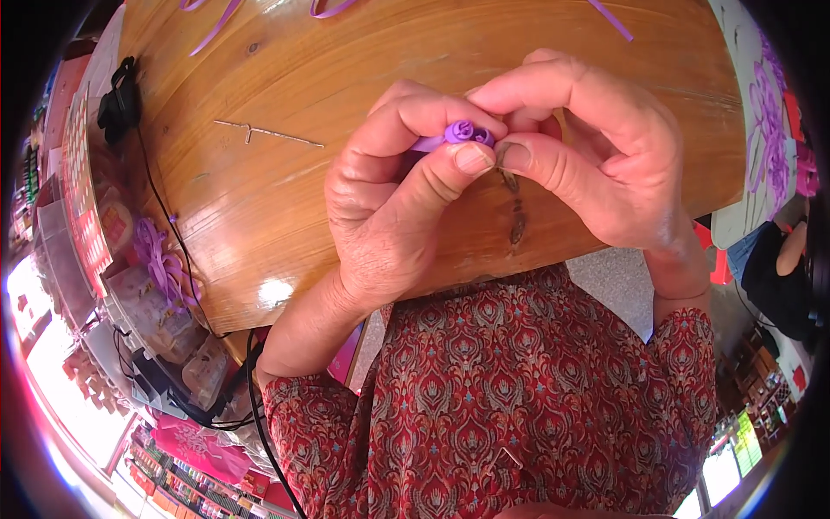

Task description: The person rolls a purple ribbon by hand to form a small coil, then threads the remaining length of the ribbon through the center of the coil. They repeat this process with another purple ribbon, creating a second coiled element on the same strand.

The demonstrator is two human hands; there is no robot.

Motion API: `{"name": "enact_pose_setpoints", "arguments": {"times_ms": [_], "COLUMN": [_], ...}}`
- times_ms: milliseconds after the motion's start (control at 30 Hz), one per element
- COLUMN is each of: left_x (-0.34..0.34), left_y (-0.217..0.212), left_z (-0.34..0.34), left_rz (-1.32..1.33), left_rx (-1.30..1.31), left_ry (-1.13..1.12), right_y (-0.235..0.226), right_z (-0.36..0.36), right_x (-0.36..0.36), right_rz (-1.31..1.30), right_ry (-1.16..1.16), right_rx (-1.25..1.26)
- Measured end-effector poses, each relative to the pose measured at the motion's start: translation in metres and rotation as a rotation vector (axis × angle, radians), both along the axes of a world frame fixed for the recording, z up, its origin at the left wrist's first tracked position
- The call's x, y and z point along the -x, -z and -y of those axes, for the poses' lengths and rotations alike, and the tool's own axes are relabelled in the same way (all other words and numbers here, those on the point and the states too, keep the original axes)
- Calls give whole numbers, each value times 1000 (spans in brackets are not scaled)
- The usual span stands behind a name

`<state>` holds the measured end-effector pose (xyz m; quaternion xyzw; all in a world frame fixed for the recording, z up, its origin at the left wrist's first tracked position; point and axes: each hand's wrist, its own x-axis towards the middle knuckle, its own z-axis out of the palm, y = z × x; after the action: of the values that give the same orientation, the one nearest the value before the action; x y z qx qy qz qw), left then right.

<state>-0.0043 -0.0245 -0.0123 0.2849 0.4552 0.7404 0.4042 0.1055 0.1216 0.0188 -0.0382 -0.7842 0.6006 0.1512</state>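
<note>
My left hand (389, 182) pinches a purple ribbon (467, 131) between its thumb and bent forefinger. Two small spiral coils of the ribbon show side by side above the thumbnail, and a flat stretch runs back under the forefinger. Close against it is my right hand (596, 147), its fingers curled and its thumb tip touching the left thumb beside the coils. Whatever those right fingertips grip is hidden. A thin metal rod (285, 137) with a small bent piece lies on the wooden table (259, 199) left of my hands.
Loose purple ribbon strips (216, 26) lie along the table's far side. A black cable (160, 203) runs down the left edge from a black object (119, 99). More purple ribbon (160, 259) hangs by plastic containers at left. Another person's arm (791, 249) shows at far right.
</note>
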Motion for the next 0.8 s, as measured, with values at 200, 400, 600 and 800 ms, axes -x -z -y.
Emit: {"name": "enact_pose_setpoints", "arguments": {"times_ms": [200, 400, 600, 800], "left_x": [-4, -3, -2, 3], "left_y": [4, -2, -12, -12], "left_z": [-1, -3, -2, 2], "left_rz": [207, 292, -5, -4], "left_rx": [-62, -117, -38, 167], "left_ry": [11, 82, -29, -86], "right_y": [0, 2, 7, -1], "right_z": [-1, -3, -6, -2], "right_x": [6, 7, 2, 0], "right_rz": [-101, -162, -201, -185], "right_ry": [19, -48, 54, 144], "right_rx": [-162, -133, -65, -164]}}
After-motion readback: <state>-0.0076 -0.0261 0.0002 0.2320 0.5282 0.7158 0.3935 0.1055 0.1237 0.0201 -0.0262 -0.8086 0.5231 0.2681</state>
